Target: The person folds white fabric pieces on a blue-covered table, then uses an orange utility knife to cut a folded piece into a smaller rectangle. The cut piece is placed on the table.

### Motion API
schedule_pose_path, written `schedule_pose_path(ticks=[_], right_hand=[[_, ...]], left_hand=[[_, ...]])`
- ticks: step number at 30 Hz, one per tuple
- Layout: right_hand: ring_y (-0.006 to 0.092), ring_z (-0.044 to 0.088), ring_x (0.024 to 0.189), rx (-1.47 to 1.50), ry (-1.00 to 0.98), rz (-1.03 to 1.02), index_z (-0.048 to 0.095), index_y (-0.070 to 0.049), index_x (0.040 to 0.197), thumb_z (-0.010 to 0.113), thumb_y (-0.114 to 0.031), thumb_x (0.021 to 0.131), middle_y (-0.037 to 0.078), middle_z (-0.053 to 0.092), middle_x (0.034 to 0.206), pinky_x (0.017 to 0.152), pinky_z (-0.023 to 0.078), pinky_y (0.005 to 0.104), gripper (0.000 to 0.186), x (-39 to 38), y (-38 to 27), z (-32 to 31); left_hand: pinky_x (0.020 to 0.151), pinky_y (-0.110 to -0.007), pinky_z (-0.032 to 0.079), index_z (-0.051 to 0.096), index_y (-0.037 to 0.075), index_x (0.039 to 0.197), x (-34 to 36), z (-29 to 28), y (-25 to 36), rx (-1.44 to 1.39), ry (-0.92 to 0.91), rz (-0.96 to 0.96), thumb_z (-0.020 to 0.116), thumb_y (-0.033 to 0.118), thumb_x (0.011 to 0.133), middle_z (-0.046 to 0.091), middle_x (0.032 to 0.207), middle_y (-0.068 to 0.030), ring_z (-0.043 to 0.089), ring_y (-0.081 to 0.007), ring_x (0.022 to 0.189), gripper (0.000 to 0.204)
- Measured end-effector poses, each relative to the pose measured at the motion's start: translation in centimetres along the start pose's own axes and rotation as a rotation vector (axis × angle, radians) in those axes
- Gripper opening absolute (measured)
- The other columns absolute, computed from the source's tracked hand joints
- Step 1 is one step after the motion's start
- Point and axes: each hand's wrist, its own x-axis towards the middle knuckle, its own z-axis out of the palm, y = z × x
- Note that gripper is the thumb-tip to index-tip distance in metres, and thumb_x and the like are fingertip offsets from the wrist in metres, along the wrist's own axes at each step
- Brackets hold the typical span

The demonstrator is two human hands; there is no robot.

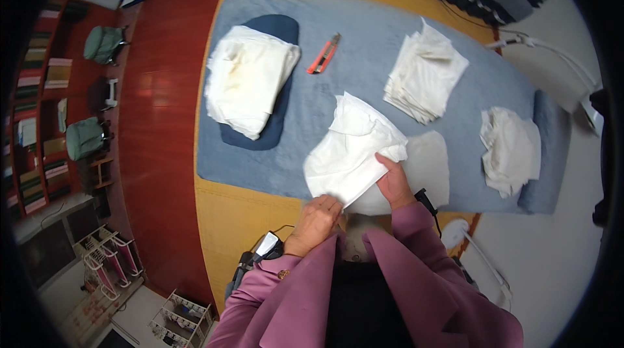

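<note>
A white cloth (351,146) is held above the near edge of the blue-covered table (361,49). Its lower edge is gripped by the left hand (316,223), fingers curled closed; its right side is pinched by the right hand (394,182), thumb on top. Creasing could be caused by uneven tension between the two grips. If either grip is loosened, the cloth could slip over the table edge. The pale sheet (430,169) beneath the right forearm could be dragged by sleeve contact. Snagging could be caused if the cloth is swept across the red cutter (323,54); whether its blade is exposed cannot be told.
</note>
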Motion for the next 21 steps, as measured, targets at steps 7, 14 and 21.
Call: schedule_pose_path(ticks=[7,14,21], right_hand=[[0.0272,0.062,0.110,-0.396,0.651,0.073,0.055,0.002,0.126,0.069,-0.018,0.089,0.011,0.061,0.121,0.088,0.054,0.0388,0.045,-3.7,-1.7,-10.5],[0.0216,0.061,0.109,-0.350,0.552,0.094,0.051,-0.003,0.136,0.062,-0.042,0.093,0.011,0.060,0.126,0.085,0.052,0.0367,0.059,-4.5,-1.7,-13.4],[0.0116,0.060,0.098,-0.574,0.522,0.040,0.064,-0.005,0.123,0.062,-0.042,0.094,0.002,0.064,0.114,0.077,0.050,0.0284,0.047,-4.4,-1.4,-11.7]], left_hand=[[0.068,-0.040,0.051,0.061,0.007,0.087,1.0,8.8,-2.0,0.226,-0.186,-0.044,0.067,0.011,0.080,0.061,0.083,-0.0109,0.062,-0.0285,0.080,0.010],[0.062,-0.036,0.049,0.068,0.005,0.090,5.3,12.4,-0.5,-0.198,-0.025,-0.284,0.073,0.028,0.083,0.065,0.078,-0.0106,0.063,-0.0251,0.067,0.025],[0.058,-0.031,0.047,0.068,-0.001,0.083,13.1,17.6,2.8,-0.490,-0.001,-0.670,0.071,0.025,0.087,0.063,0.064,-0.0059,0.059,-0.0132,0.058,0.026]])
